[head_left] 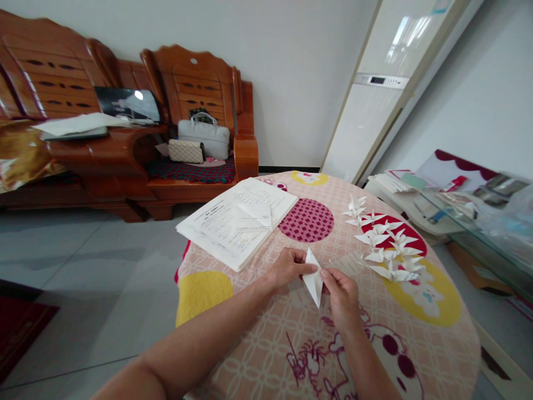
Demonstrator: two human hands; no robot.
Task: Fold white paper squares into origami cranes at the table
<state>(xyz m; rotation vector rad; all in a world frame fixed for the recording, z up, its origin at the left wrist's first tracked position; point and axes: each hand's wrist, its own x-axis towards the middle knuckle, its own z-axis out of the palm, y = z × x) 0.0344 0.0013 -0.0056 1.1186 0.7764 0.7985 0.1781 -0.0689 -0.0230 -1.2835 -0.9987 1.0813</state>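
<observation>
A white sheet folded into a long diamond, the folded paper (313,286), is held between my two hands above the round table. My left hand (291,264) pinches its left side, with the thumb lying across the front. From the right, my right hand (340,291) grips the other edge between thumb and fingers. Beyond my right hand, several finished white paper cranes (391,271) lie in a cluster on the tablecloth. To the left rests a thick stack of printed sheets (216,233), with folded paper squares (255,215) on top.
The round table (250,339) wears a patterned pink cloth. A glass-topped stand (470,222) with papers and a plastic bag is at the right. Behind are a wooden chair (245,158) holding bags, a laptop (127,104) and a tall white air conditioner (358,122).
</observation>
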